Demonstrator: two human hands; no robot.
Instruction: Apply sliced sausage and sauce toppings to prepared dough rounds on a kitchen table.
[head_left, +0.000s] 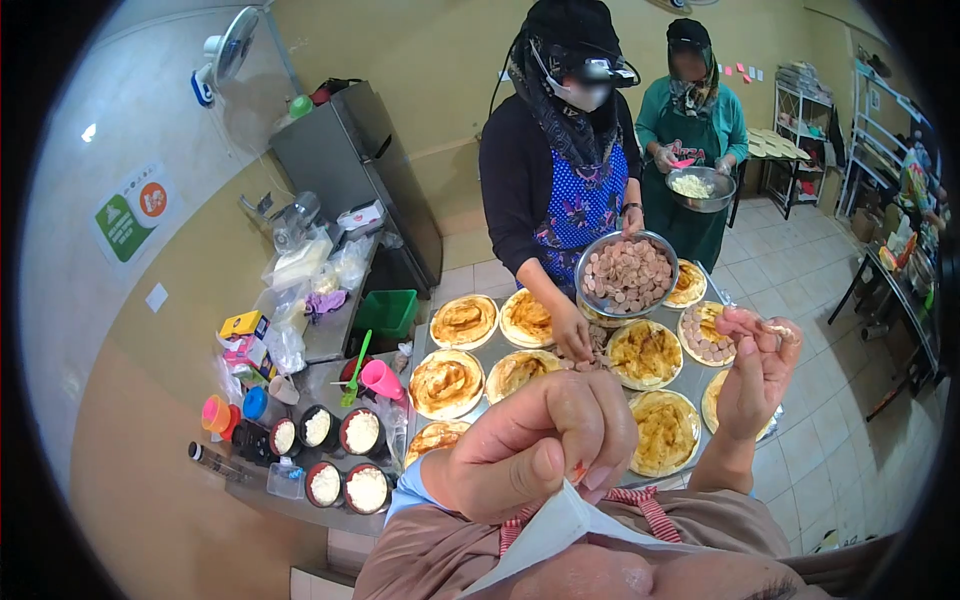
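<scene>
Close to the camera, my left hand (555, 435) is curled, its fingertips at the peak of a white cloth or mask (574, 525) that looks pinched and pulled up. A small red spot shows between the fingers. My right hand (757, 375) is raised on the right with loosely bent fingers; a pale smear or scrap is on one finger. Below and beyond both hands, round sauce-covered dough bases (448, 384) lie on a metal table. One base (707, 334) bears sliced sausage rounds. Across the table, a co-worker's hand (574, 334) reaches down to sausage slices beside a steel bowl of slices (628, 274).
Cups of white shreds (362, 432) stand on the left counter near a pink cup (382, 379) and a green spatula (358, 367). A green bin (388, 313) is beyond. Another person holds a steel bowl (701, 191) of white shreds. A fridge (360, 172) stands behind.
</scene>
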